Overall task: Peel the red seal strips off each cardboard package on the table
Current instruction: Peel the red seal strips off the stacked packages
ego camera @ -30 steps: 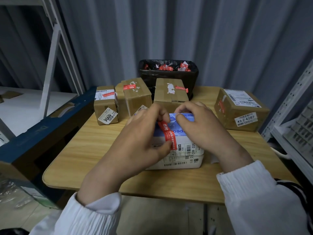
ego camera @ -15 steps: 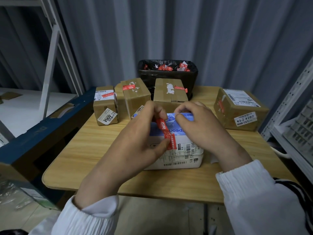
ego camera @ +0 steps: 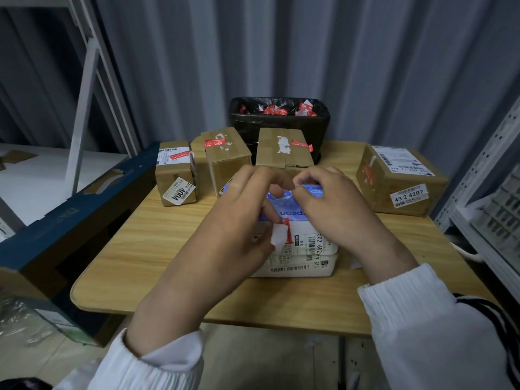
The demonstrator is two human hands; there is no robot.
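Nearest: white-and-blue package [ego camera: 309, 249] lies flat on wooden table [ego camera: 140, 249], by its front edge. L hand [ego camera: 236, 220] pinches the pkg's red seal strip [ego camera: 287, 230] btwn thumb & fingers; the strip is part lifted, white backing showing. Prob. a low pull so it comes off whole. R hand [ego camera: 334, 209], fingers curled on pkg's far edge, pins it vs that pull. Behind: cardboard boxes [ego camera: 228, 164], red strips on, queued w/in reach. Farthest: black bin [ego camera: 281, 125] holding peeled strips.
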